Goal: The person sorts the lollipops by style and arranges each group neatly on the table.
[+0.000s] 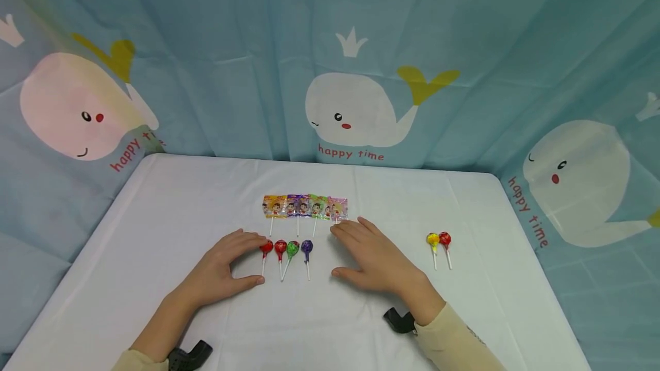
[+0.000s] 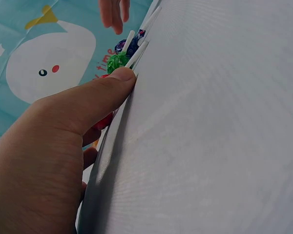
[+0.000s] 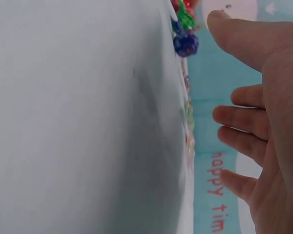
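A row of small wrapped lollipops lies on the table, sticks toward the person: a leftmost red lollipop (image 1: 266, 247), another red lollipop (image 1: 281, 247), a green lollipop (image 1: 292, 248) and a purple lollipop (image 1: 307, 247). At the row's left end is the left hand (image 1: 222, 271), its index fingertip at the leftmost red head and its thumb near the stick's lower end. The right hand (image 1: 376, 262) hovers to the right of the purple lollipop, fingers spread, holding nothing. In the right wrist view, a gap separates its thumb (image 3: 234, 34) from the purple candy (image 3: 186, 45).
Behind the row, flat lollipops in printed wrappers (image 1: 299, 206) lie side by side, the rightmost close to the right fingertips. Off to the right are a yellow lollipop (image 1: 433, 239) and a red lollipop (image 1: 445, 239). A whale-print curtain (image 1: 247, 90) surrounds the white table (image 1: 289, 331).
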Demonstrator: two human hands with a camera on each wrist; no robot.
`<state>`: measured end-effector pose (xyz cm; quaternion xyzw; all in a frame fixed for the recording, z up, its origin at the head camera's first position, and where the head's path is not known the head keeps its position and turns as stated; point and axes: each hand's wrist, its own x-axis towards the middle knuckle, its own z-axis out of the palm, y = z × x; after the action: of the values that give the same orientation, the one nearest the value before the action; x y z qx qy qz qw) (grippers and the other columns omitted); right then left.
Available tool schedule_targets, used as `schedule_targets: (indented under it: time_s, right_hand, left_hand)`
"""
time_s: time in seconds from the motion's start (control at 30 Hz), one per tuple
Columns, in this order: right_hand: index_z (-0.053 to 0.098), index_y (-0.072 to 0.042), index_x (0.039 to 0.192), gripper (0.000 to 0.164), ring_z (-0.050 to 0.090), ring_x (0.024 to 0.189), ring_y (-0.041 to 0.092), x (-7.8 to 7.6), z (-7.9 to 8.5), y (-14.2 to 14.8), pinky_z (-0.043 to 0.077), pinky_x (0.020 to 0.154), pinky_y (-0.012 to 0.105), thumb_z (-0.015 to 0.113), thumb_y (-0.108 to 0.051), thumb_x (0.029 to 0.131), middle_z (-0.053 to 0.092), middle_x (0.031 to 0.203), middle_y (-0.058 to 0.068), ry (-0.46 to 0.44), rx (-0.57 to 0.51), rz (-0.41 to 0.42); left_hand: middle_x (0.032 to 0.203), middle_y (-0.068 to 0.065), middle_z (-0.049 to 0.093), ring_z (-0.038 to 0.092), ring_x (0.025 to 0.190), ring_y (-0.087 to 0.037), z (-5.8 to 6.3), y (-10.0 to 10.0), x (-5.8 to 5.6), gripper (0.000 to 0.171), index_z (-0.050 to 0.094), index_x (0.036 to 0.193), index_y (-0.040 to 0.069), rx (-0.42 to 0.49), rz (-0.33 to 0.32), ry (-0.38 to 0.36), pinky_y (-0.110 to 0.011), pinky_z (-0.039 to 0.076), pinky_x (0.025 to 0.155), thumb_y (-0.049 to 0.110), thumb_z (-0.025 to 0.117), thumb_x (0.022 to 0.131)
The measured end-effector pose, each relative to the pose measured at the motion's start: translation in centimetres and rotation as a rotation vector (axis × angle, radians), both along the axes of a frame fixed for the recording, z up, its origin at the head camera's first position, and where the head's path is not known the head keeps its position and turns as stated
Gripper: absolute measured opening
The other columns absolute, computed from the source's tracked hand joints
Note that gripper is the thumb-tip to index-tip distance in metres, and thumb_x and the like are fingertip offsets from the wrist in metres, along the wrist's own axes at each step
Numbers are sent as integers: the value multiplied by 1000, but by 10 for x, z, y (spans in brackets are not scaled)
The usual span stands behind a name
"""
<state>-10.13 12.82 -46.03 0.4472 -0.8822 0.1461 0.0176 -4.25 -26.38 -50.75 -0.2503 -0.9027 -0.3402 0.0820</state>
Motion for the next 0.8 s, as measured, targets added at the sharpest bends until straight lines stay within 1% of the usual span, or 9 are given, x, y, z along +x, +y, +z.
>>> schedule_targets:
  time_s: [0.13,0.27,0.33,0.53,0.8]
  right_hand:
    - [49,-7,162,83,43,155,23,-1,-4,11,23,135,51,74,-57,100,53,163,6,-10,-4,-30]
    - [50,-6,162,83,45,154,25,-1,-7,21,23,135,51,73,-57,101,54,162,7,-14,-4,-49]
    - [50,-7,162,82,45,154,25,-1,-8,27,23,135,51,72,-56,101,55,162,7,-17,-4,-59]
    - [52,-7,160,79,47,153,26,-1,-10,44,22,135,48,74,-54,100,57,160,6,-24,-5,-102]
    - [54,-4,158,79,49,151,29,2,-12,62,25,134,51,77,-52,99,59,157,8,-23,-16,-128]
  left_hand:
    - [146,7,67,58,140,-25,0,0,2,76,70,146,25,-4,10,-7,-23,20,132,36,101,78]
    - [146,8,67,57,141,-26,0,-1,4,76,69,146,26,-10,23,-22,-20,18,131,38,101,78]
    - [147,8,67,57,142,-26,0,-1,4,76,69,146,27,-7,23,-27,-20,18,131,38,101,78]
    - [148,8,66,56,142,-25,-1,0,1,76,68,147,28,-10,13,-23,-24,20,132,38,101,79]
    - [147,9,66,57,142,-25,-1,0,0,76,69,146,27,-9,14,-17,-24,20,132,38,101,79]
